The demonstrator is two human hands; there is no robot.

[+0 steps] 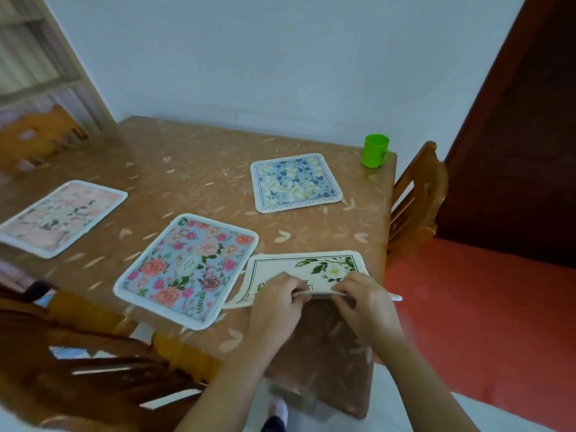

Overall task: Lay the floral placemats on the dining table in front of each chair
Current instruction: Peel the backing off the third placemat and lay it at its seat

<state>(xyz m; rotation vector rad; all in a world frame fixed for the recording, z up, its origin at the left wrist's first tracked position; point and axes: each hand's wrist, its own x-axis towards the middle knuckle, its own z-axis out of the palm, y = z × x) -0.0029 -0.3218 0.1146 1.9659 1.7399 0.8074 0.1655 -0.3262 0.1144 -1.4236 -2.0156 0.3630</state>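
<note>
Four placemats visible in the head view, all on the dining table [199, 151], which carries a brown leaf-print cover; pink placemat [60, 216] at far left, lying flat, blurred; blue placemat with pink and red roses [187, 271] flat near the front edge, beside the dark wooden chair [93, 363]; blue-and-white placemat [296, 182] flat further back, toward the right-hand chair [417, 201]; cream placemat with a white flower [305, 269] at the front right corner, its near edge lifted off the cover, far edge apparently resting on it. Left hand [277, 302] and right hand [363, 299] both grip that near edge, fingers curled and pinched onto the cream mat, thumbs underneath (probably; view obscured). Green cup [375, 151] upright at the back right corner, well apart from the mats.
</note>
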